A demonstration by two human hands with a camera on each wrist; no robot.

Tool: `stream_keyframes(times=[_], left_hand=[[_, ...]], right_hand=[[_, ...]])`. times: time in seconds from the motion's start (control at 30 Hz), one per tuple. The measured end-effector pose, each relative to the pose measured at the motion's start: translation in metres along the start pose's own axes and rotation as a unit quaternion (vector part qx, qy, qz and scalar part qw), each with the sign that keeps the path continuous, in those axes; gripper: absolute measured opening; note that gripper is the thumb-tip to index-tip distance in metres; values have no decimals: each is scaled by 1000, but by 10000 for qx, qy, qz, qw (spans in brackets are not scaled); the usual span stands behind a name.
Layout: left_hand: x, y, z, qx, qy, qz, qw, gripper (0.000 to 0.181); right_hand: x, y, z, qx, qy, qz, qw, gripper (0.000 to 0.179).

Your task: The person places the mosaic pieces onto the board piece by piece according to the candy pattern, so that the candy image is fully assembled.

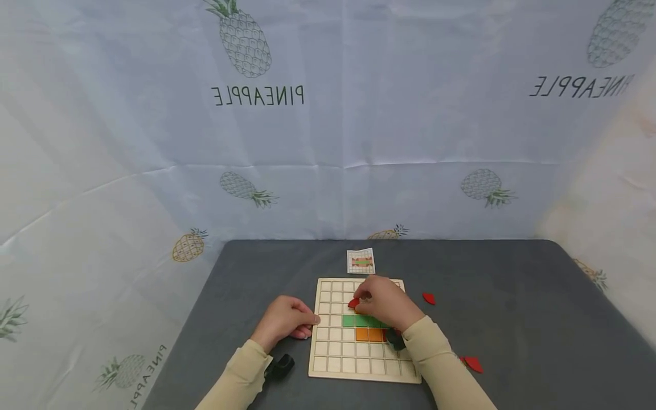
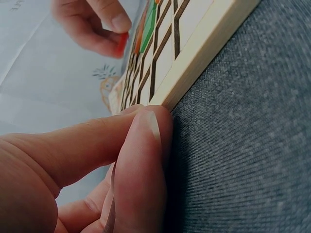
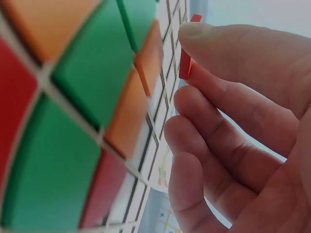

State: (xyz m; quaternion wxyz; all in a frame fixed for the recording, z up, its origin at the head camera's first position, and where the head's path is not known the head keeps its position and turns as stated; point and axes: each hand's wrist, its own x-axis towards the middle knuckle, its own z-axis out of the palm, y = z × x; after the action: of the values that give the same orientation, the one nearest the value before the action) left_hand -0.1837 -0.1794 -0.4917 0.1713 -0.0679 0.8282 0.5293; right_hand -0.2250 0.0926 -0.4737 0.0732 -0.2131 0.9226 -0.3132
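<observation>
A wooden grid board [image 1: 328, 364] lies on the dark table, with green tiles [image 1: 348, 320] in a row and orange tiles [image 1: 362, 334] beside them. At its left edge my left hand [image 1: 288, 320] pinches the rim between thumb and forefinger; the fingertips meet at the wooden side [image 2: 194, 60] in the left wrist view. My right hand [image 1: 385, 302] is over the upper part of the grid. Between its thumb and forefinger it holds a thin red piece [image 3: 185, 63] with a curved side, tilted on edge close above the squares. The other right fingers are curled loosely.
A small printed pattern card [image 1: 361, 261] lies beyond the board's far edge. One loose red piece [image 1: 429, 298] is right of the board, and more red pieces [image 1: 472, 364] lie beside the right forearm. A pineapple-print cloth [image 1: 328, 131] hangs behind the table.
</observation>
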Motion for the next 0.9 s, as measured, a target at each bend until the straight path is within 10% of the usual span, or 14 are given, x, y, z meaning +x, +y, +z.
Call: stream_keyframes(times=[0.9], left_hand=[[-1, 2, 1, 74, 76, -23, 9999, 19]], right_hand=[[4, -4, 10, -508, -31, -468, 9976, 5]])
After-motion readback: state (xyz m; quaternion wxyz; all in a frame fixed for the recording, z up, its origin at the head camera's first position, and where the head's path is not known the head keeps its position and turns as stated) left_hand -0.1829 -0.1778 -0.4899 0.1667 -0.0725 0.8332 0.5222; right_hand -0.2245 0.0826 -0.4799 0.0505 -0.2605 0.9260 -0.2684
